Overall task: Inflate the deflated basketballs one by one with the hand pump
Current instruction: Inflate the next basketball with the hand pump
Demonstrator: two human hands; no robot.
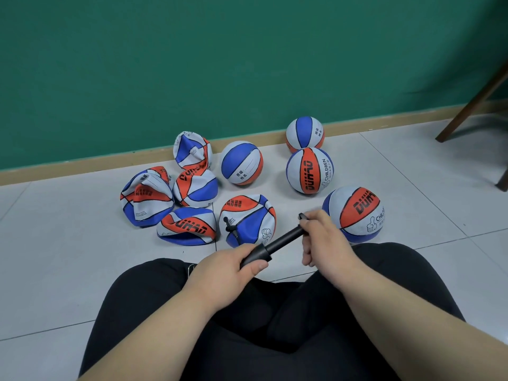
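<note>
A black hand pump (277, 243) lies slanted in front of my lap, held at both ends. My left hand (228, 266) grips its thick lower end. My right hand (323, 237) grips the upper end, where a black tip sticks out past my fingers. Just beyond the pump sits a part-collapsed red, white and blue basketball (247, 220) with a small black fitting on its left side. Several crumpled deflated balls (147, 200) lie to the left. Several round inflated balls stand to the right, the nearest (354, 213) beside my right hand.
I sit on a grey tiled floor (55, 243), my knees in black trousers (275, 312) below the hands. A green wall (220, 64) with a tan skirting board runs behind the balls. A dark wooden furniture leg (472, 103) slants at the far right.
</note>
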